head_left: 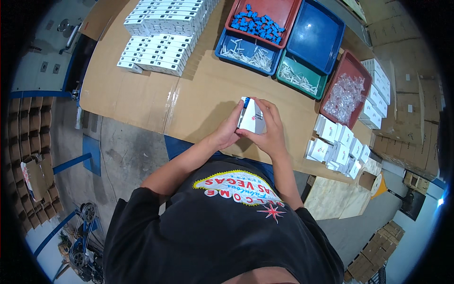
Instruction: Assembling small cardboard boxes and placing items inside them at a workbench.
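Observation:
Between my two hands, over the near edge of the cardboard-covered table, is a small white box (252, 118) with grey and dark print on its face. Something blue shows at its upper left edge; whether it is inside the box or part of it I cannot tell. My left hand (228, 128) is closed along the left side of the box, its thumb running up that edge. On the other side my right hand (271, 125) wraps the box, fingers over the top right and thumb across the bottom.
Stacked white boxes (163, 47) stand far left. At the far right are a red tray (289, 9) of blue parts, blue (221, 56) and green (318, 93) trays of white sticks, another blue tray (314, 35), and a red tray (326, 106) of clear plastic pieces. White cartons (321, 150) lie nearer right.

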Tool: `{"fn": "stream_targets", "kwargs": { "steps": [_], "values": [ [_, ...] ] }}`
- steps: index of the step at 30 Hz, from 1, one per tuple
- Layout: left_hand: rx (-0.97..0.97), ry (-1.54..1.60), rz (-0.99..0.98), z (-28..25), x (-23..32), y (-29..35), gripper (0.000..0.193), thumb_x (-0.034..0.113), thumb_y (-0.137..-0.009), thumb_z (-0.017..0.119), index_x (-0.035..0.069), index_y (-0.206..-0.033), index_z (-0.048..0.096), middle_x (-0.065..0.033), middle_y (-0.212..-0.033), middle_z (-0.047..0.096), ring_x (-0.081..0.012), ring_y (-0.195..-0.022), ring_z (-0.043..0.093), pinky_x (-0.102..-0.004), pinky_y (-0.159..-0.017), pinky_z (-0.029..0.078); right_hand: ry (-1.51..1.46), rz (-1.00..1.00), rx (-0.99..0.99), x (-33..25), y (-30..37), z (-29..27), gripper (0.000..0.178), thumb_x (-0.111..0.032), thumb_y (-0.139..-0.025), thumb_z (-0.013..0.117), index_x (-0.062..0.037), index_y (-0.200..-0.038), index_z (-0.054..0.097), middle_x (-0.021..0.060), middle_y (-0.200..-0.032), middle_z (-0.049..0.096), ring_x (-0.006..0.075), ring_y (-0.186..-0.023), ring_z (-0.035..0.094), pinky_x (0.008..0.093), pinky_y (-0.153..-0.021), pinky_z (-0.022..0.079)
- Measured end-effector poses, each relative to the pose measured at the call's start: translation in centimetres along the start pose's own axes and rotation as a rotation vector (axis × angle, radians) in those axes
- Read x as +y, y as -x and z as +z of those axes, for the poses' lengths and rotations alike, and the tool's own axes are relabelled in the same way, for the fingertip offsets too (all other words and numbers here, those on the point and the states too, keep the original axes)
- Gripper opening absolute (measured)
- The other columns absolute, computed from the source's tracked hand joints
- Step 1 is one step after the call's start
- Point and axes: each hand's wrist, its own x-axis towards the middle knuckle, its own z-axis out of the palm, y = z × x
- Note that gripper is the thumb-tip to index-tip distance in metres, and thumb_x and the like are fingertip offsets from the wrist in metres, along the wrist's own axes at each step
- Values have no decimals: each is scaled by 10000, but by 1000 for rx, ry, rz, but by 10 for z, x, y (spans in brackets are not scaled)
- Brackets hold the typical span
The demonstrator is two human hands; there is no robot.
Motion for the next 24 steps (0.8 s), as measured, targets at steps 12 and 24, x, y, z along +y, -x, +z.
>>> {"fn": "stream_targets", "kwargs": {
  "steps": [12,24],
  "values": [
    [-28,-45,-8,1,-3,-2,664,610,-1131,283,126,-1573,395,-103,-1397,607,-229,-1285,620,-401,-1075,521,-7,7,0,3,1,1,918,-333,-646,988,-29,-1424,607,178,-1368,598,370,-1236,627,443,-1015,536],
    [-17,-39,-8,1,-2,0,666,616,-1129,277,132,-1569,402,-104,-1375,625,-229,-1255,638,-401,-1065,525,-12,-12,-32,6,0,2,917,-329,-669,963,-35,-1455,595,167,-1430,602,367,-1292,599,454,-1072,505]
  ]
}}
